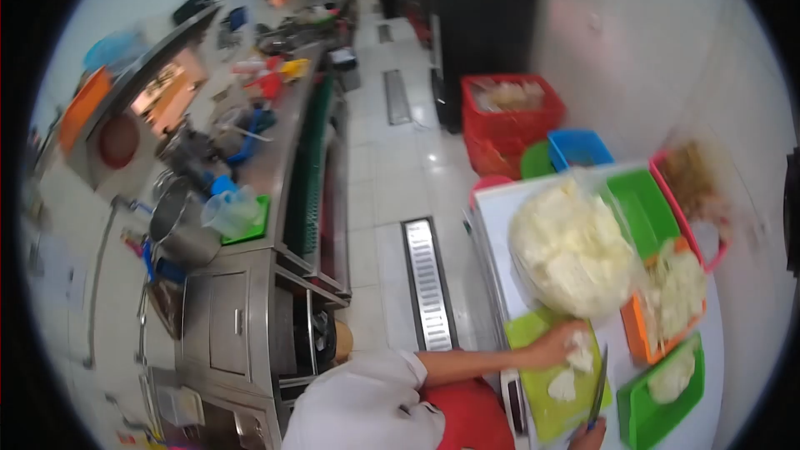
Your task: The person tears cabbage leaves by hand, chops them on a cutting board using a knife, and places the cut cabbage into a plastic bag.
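On a yellow-green cutting board (pixel 542 421) at the lower right, my left hand (pixel 557 345) has its fingers closed round a pale white piece (pixel 581 352). Another white piece (pixel 562 385) lies on the board just below it. At the bottom edge, my right hand (pixel 588 435) grips the handle of a knife (pixel 600 387), whose blade points up and away over the board's right side. Just beyond the board sits a large clear bag of pale yellow-white pieces (pixel 571 250).
An orange basket (pixel 638 335) of pale pieces and green trays (pixel 637 417) stand at the right. Farther back are a blue basket (pixel 581 148) and a red crate (pixel 504 129). A steel counter (pixel 283 142) with pots runs along the left, beyond a floor drain (pixel 428 283).
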Demonstrator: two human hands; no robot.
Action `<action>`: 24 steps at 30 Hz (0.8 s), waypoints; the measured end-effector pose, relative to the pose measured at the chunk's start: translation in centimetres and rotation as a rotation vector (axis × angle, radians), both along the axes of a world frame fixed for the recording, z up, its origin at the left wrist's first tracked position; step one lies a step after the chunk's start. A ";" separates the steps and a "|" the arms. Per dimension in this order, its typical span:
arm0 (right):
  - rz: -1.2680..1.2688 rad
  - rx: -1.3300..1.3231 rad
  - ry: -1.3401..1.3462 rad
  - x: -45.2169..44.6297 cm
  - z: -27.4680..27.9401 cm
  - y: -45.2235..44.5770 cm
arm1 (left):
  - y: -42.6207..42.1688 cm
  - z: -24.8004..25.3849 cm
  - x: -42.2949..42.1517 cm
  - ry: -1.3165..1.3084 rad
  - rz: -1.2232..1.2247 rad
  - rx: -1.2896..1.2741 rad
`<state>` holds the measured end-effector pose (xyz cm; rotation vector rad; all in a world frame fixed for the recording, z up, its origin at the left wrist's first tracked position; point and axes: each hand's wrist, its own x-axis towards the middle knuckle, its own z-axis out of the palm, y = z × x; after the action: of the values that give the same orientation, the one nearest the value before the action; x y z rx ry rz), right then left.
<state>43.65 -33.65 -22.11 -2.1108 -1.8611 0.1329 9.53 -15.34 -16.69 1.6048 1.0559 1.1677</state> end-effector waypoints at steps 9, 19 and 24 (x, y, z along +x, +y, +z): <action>0.048 0.068 0.482 -9.1 10.7 6.0 | -1.4 1.3 -0.5 0.069 0.046 -0.016; 0.000 -0.192 1.296 -11.0 10.8 9.9 | -2.2 2.0 1.7 -0.067 -0.038 -0.067; -0.172 0.332 0.961 -6.6 13.9 11.0 | -1.9 2.1 1.8 -0.281 0.086 -0.138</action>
<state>37.10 -22.62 -8.22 -1.5310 -1.0360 0.6204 11.29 -17.21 -14.59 1.2569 1.0049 1.3045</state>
